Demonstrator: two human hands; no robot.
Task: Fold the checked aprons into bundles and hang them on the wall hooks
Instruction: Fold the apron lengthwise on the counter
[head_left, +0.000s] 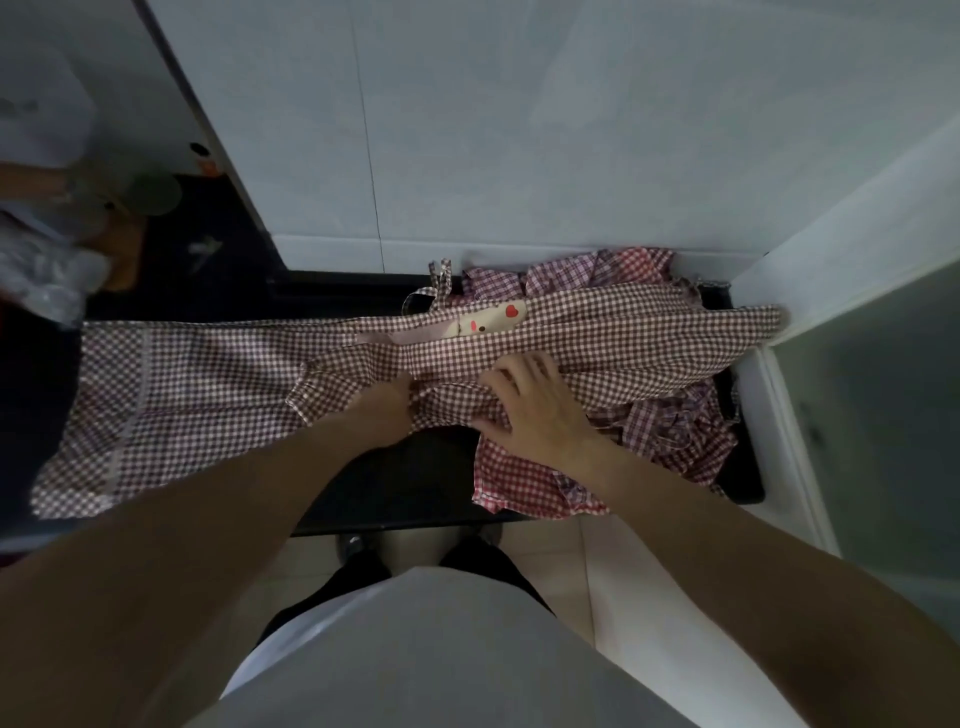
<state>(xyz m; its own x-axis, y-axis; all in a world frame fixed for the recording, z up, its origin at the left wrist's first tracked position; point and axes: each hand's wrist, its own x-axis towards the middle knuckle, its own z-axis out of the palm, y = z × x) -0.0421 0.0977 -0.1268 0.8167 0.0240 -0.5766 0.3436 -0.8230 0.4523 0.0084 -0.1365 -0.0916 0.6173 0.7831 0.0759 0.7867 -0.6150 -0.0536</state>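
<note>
Your right hand (540, 405) lies flat, fingers spread, on the apron (208, 395); your left hand (387, 402), at nine o'clock beside it, is tucked into the cloth, its grip hidden.

A pale tiled wall (519, 130) is rising behind a dark desk (405, 483). At the right, a white ledge (789, 441) is running along the desk's end, beside a greyish panel (883, 415). Below, a beige tiled floor (613, 571) is showing. The light is looking dim and cool.

left hand (387, 402): fingers hidden in apron (208, 374) | left-edge clutter (47, 270): blurred
</note>
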